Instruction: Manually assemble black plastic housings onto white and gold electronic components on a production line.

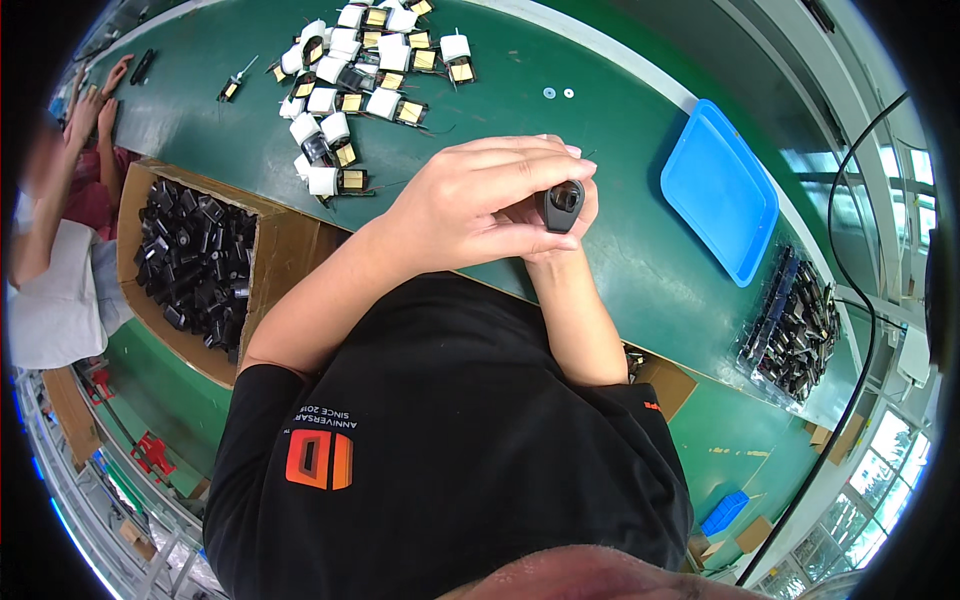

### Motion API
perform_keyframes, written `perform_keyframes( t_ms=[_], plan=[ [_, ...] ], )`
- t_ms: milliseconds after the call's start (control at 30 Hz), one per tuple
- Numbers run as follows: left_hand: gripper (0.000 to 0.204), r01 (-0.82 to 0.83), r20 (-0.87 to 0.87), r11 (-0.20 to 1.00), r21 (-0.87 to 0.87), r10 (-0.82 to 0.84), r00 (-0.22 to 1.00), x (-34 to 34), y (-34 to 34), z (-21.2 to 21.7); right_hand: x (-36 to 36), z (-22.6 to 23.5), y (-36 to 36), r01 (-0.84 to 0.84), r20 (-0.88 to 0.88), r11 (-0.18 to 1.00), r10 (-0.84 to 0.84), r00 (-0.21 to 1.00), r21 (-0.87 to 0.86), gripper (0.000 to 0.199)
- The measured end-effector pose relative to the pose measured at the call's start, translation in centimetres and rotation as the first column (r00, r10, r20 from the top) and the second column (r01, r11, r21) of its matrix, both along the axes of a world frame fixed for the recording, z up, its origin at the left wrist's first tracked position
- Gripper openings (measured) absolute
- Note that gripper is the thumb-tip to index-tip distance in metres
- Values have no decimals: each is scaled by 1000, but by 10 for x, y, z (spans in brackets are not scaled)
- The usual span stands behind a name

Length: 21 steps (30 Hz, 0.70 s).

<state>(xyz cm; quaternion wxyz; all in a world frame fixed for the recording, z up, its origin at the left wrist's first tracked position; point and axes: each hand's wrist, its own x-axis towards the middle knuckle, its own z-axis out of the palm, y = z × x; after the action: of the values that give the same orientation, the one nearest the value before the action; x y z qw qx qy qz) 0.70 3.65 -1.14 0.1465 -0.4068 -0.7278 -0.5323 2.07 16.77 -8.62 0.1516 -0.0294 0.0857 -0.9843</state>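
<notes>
Close in front of my chest, my left hand (470,195) is closed round a black plastic housing (563,206), its thumb below and its fingers over the top. The housing's open end, with a dark hollow, faces up. My right hand (586,205) wraps the same piece from the far right side, its fingers largely hidden behind the left hand. Beyond them on the green table lies a cluster of white-and-black small units (392,55) with yellow faces and thin wires. One such unit (338,181) lies nearest my left wrist.
A cardboard box (262,290) of black housings (195,250) stands at the left table edge. On the right are a blue tray (720,190) and a heap of black parts (800,330) on clear plastic. Two small washers (549,93) lie farther back. Another person's hands (105,100) are at far left.
</notes>
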Motion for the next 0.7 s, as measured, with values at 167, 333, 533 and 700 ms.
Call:
perform_keyframes(
  t_ms=[167,333,533,700],
  plan=[
    [60,52,-41,997,-61,-55,998,-4,-3,0,-2,-13,5,-63,-13,998,63,998,-27,29],
    [50,24,-19,999,-28,-25,1000,1,-2,-1,2,-12,0,-79,35,985,86,996,-154,28],
    [50,20,-14,999,-38,-20,1000,1,-4,-3,-2,-29,0,-189,-116,961,168,979,-200,27],
    [50,32,-15,998,-46,-33,999,-2,-2,-3,1,-11,0,-82,-36,990,78,996,-112,27]
  ],
)
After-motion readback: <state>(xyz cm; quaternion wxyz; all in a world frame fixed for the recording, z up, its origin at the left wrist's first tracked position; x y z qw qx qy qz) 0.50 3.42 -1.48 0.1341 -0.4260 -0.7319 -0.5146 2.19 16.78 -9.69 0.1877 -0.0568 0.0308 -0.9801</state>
